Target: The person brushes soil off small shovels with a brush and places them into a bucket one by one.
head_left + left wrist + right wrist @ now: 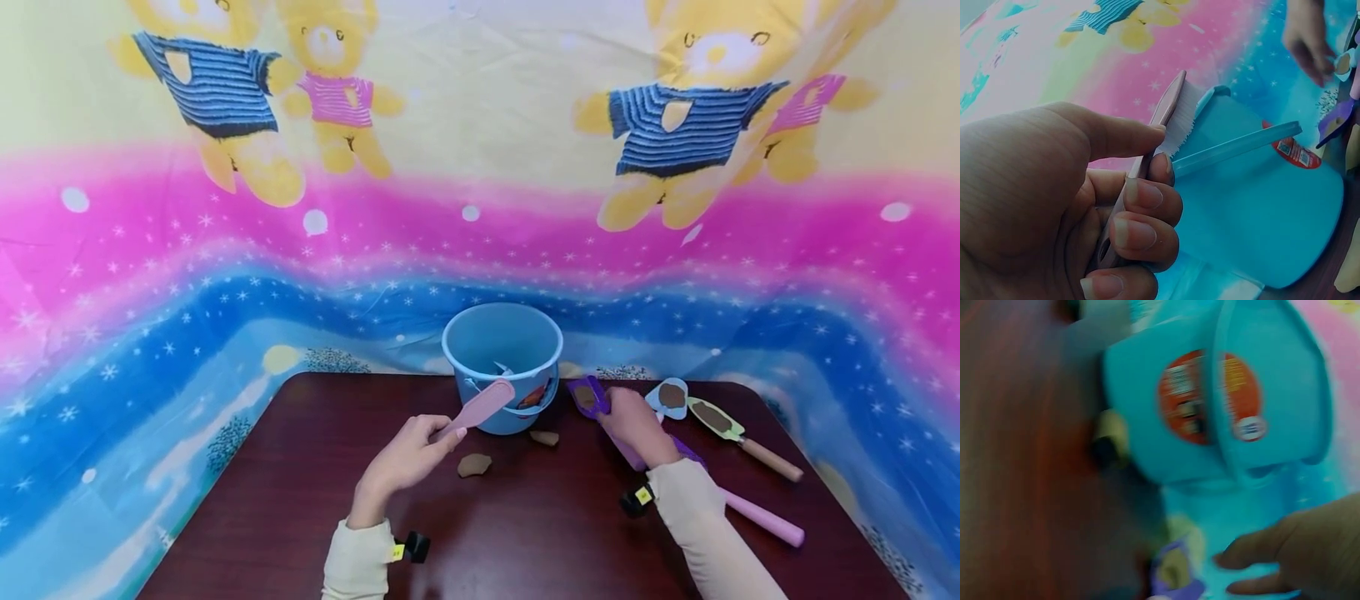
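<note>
My left hand [408, 452] pinches the handle of a pink brush [486, 403] between thumb and curled fingers. White bristles [1184, 119] show on the brush in the left wrist view, beside the blue bucket [468, 398]. At the bucket's right, my right hand [636, 423] is over a purple toy shovel [597, 398] with brown matter in its blade. Thumb and finger stand apart near that shovel in the right wrist view, which is blurred, with nothing seen between them. The bucket's handle [1235, 149] hangs down against its side.
Right of my right hand lie a light-blue scoop [677, 407] and a green trowel [729, 431] with a wooden handle, both holding brown matter. A pink handle [765, 518] extends beside my right sleeve. Two brown pieces, one flat [474, 466], one longer [545, 437], lie before the bucket.
</note>
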Action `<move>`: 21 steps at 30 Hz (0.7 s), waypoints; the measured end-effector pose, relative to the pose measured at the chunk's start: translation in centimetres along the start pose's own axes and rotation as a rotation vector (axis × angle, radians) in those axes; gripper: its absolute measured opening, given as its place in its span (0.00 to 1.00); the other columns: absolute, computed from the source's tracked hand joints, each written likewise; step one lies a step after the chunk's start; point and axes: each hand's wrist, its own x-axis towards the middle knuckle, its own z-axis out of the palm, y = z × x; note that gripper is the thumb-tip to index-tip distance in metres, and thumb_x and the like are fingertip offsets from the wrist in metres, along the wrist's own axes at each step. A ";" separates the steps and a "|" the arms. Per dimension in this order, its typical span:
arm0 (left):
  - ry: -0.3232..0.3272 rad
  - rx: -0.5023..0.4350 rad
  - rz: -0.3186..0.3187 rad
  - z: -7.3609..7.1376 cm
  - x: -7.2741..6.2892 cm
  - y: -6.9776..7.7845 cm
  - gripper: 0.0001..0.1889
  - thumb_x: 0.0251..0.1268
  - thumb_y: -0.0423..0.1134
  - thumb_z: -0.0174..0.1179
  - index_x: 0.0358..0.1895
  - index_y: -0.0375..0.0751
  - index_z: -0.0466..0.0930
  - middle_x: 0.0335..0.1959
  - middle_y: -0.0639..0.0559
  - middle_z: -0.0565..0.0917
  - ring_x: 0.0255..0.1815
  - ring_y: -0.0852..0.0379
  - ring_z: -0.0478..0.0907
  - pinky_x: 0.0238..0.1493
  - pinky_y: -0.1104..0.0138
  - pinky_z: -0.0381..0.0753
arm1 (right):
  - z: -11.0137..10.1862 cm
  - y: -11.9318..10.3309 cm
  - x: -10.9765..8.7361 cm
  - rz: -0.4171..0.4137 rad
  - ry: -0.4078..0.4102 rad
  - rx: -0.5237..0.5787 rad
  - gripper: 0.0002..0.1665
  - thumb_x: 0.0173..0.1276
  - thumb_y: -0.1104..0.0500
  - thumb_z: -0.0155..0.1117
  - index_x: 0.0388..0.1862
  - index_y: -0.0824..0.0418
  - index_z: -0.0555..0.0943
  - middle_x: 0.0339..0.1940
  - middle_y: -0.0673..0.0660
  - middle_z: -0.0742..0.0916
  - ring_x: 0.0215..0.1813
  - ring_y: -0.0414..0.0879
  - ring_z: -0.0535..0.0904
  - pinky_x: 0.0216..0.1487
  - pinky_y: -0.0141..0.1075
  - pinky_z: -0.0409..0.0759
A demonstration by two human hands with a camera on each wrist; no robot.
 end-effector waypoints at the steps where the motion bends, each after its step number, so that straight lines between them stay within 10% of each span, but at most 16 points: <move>1: -0.002 0.000 0.000 0.0 0.0 0.0 0.13 0.77 0.51 0.57 0.39 0.46 0.82 0.16 0.55 0.67 0.14 0.62 0.59 0.18 0.71 0.61 | 0.5 0.3 -0.1 0.023 -0.025 -0.018 0.09 0.69 0.61 0.66 0.34 0.66 0.77 0.27 0.59 0.82 0.29 0.52 0.76 0.35 0.45 0.75; 21: -0.009 -0.004 0.002 0.0 0.0 0.2 0.12 0.77 0.49 0.56 0.40 0.46 0.82 0.16 0.56 0.67 0.14 0.62 0.59 0.18 0.71 0.62 | 3.0 1.6 0.0 0.120 -0.009 -0.104 0.10 0.70 0.58 0.65 0.31 0.63 0.77 0.32 0.63 0.83 0.31 0.57 0.79 0.32 0.48 0.74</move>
